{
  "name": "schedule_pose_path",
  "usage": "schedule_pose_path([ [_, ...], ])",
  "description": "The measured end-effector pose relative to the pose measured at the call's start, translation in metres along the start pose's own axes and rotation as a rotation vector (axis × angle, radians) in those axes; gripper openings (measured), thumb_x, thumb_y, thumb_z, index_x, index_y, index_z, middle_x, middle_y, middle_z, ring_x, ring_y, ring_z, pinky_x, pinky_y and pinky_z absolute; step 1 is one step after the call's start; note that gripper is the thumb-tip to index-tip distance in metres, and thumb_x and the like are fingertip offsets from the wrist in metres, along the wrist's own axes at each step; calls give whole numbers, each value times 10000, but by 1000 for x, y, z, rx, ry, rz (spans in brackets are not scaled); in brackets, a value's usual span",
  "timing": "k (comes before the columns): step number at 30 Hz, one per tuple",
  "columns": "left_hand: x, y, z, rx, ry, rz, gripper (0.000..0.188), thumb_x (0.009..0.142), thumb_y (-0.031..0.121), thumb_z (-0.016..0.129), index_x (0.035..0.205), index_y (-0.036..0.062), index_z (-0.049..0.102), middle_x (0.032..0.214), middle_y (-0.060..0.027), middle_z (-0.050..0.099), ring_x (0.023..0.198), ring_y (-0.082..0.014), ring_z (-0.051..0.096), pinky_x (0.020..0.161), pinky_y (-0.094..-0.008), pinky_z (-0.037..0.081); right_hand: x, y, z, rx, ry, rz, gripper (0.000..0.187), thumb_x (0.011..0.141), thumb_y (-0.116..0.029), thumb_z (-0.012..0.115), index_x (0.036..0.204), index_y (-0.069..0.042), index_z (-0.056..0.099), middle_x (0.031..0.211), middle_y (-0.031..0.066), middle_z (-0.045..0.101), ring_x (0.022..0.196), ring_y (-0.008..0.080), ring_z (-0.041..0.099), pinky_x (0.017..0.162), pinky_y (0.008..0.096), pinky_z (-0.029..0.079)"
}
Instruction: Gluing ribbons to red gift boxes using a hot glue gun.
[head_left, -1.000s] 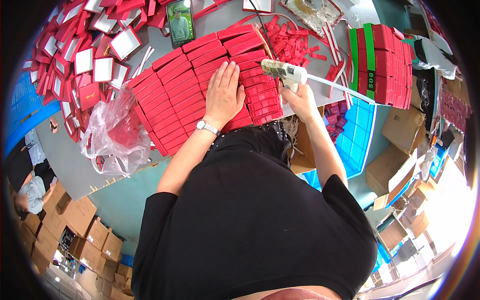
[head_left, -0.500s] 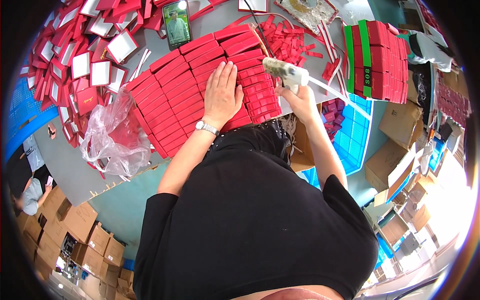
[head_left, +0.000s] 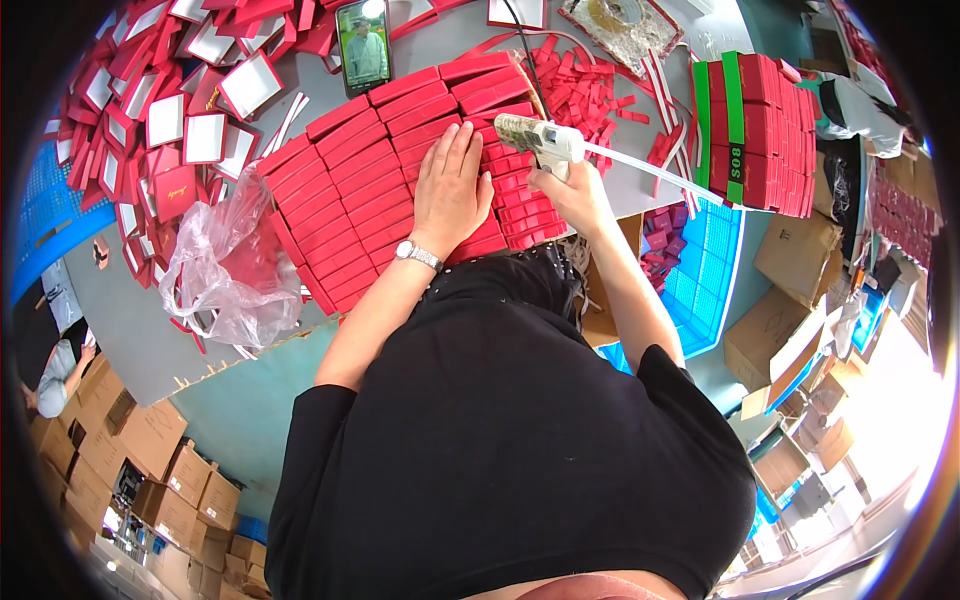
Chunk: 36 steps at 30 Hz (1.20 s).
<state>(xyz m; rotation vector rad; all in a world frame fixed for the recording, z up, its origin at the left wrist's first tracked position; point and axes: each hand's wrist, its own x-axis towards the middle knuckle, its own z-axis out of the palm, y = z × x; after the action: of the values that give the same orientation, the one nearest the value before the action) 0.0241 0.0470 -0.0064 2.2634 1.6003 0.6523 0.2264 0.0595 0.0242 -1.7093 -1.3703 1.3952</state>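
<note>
Rows of narrow red boxes (head_left: 350, 180) stand packed together on the table in front of me. My left hand (head_left: 450, 190) lies flat on them, fingers stretched out, a wristwatch (head_left: 418, 256) at its wrist. My right hand (head_left: 575, 195) grips a white hot glue gun (head_left: 545, 143) by its handle. The gun's stained nozzle points left, over the right-hand rows of boxes. A long white glue stick (head_left: 650, 172) runs out of its back toward the right. Small red pieces (head_left: 527, 205) sit along the near right end of the rows.
Red boxes with white insides (head_left: 220, 95) pile at the left, by a clear plastic bag (head_left: 225, 275). A phone (head_left: 364, 50) stands behind the rows. Loose red strips (head_left: 575, 85) lie at the back right, near a green-banded stack of red boxes (head_left: 765, 130). A blue crate (head_left: 705, 270) is below.
My right hand has moved left with the glue gun, bringing its nozzle farther over the boxes. My left hand stays flat in nearly the same place.
</note>
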Motion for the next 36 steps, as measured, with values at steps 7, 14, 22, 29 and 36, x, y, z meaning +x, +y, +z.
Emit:
schedule_pose_path([
  [7,0,-1,1,11,-3,3,549,845,193,638,1342,-5,513,1441,-158,447,1373,-323,385,1122,-450,335,1,-3,-10,-101,-2,58,231,825,-189,646,1007,-47,652,840,119,696,814,223,683,770,357,519],
  [14,0,-2,2,21,4,21,531,856,210,609,1326,-20,518,1429,-176,463,1369,-320,387,1125,-455,329,-3,-14,-20,-73,65,86,206,862,-195,638,963,-16,656,722,0,618,626,83,559,593,277,456],
  [22,1,-3,3,26,10,20,541,843,217,624,1323,-9,516,1434,-178,453,1355,-329,396,1115,-458,337,-6,5,-17,-133,123,4,302,853,-210,653,1105,-43,655,933,130,705,884,189,673,832,337,509],
  [29,14,-7,-6,21,17,10,447,813,244,674,1191,18,596,1480,-131,426,1272,-305,449,1020,-449,375,7,-13,-15,155,12,-3,221,882,-50,638,1090,25,630,954,73,697,901,152,668,843,291,522],
  [36,15,-12,-4,79,6,35,397,824,287,654,1134,40,633,1496,-100,422,1270,-274,423,1021,-417,347,26,-8,-4,76,-42,14,311,812,-189,698,1077,-31,663,946,105,716,892,187,682,820,331,515],
])
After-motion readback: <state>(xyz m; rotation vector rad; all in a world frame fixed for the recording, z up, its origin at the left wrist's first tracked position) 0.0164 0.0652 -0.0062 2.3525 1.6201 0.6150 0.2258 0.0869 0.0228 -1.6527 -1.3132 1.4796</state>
